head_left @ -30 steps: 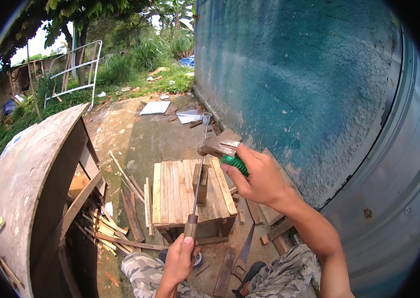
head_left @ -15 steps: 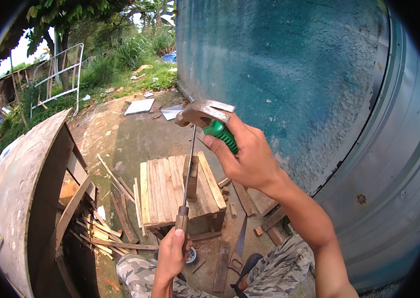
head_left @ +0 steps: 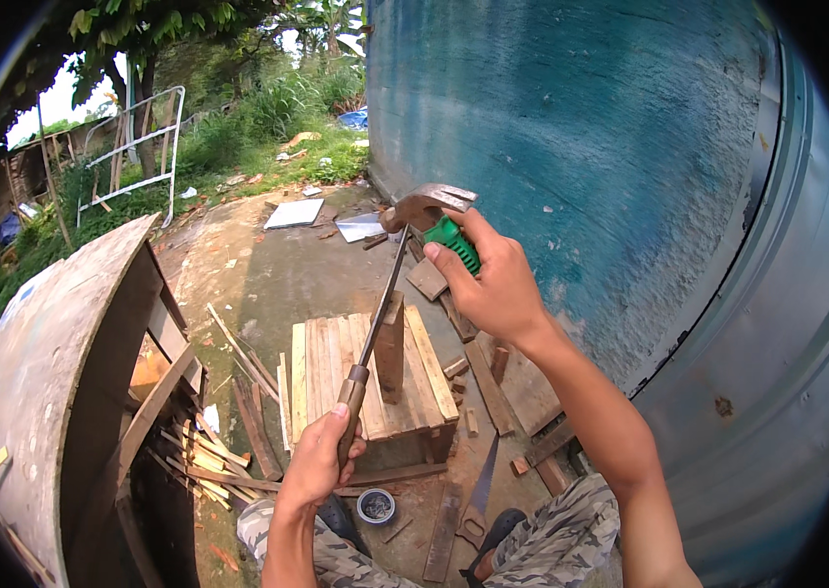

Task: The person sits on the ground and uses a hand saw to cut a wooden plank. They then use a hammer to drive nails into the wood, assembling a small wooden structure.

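My right hand [head_left: 501,284] grips a claw hammer [head_left: 424,203] just below its steel head, fingers wrapped round the green grip. In my left hand [head_left: 319,459] is a brown-handled tool [head_left: 352,394] with a long, thin metal shaft; whether it is a screwdriver or a file I cannot tell. Its shaft slants up and right, and the tip meets or overlaps the hammer head near the striking end. Below and beyond the hands stands a slatted wooden box [head_left: 326,367], with an upright wood block [head_left: 391,363] on top, partly behind the shaft.
By my feet are a tin of nails [head_left: 375,506], a handsaw [head_left: 480,490] and a plank [head_left: 444,529]. Scrap wood lies right of the box. A large wooden panel structure [head_left: 51,333] with sticks [head_left: 203,456] stands left. A blue wall [head_left: 552,127] and metal sheeting [head_left: 777,392] bound the right.
The shaft now leans further right, and the left hand has shifted slightly left in the picture. The view has moved, showing the tin fully. Both hands keep their holds.
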A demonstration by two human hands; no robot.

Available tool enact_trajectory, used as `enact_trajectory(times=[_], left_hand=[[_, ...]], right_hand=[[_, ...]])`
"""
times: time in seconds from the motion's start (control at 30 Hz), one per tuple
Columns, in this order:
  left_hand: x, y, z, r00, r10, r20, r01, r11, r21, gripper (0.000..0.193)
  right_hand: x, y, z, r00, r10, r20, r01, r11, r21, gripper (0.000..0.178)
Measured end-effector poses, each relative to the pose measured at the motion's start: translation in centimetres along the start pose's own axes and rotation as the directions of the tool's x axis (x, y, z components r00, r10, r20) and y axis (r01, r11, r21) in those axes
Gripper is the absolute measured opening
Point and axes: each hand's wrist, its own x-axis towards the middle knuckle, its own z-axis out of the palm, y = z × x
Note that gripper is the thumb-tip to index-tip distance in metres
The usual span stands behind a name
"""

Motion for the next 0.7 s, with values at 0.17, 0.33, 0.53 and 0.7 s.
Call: enact_trajectory(times=[0.17,0.33,0.53,0.7], left_hand=[[0.7,0.7,-0.8,1.000,-0.003,0.010,0.002,0.999,0.038,0.049],[1.0,1.0,-1.2,1.000,-0.006,-0.007,0.007,0.999,0.036,0.048],[1.1,1.2,-1.2,0.999,-0.028,0.017,0.028,0.999,0.037,0.048],[1.2,1.6,-1.0,0.999,-0.018,0.036,0.016,0.998,0.063,0.049]], right_hand=[[0.1,0.2,1.2,0.965,-0.038,0.259,0.096,0.971,-0.217,0.035],[1.2,1.1,0.5,0.980,0.039,0.197,-0.015,0.993,-0.121,0.029],[1.7,1.4,1.2,0.974,-0.018,0.226,0.042,0.994,-0.102,0.030],[2.4,1.5,1.2,0.932,0.157,0.327,-0.066,0.960,-0.271,0.035]])
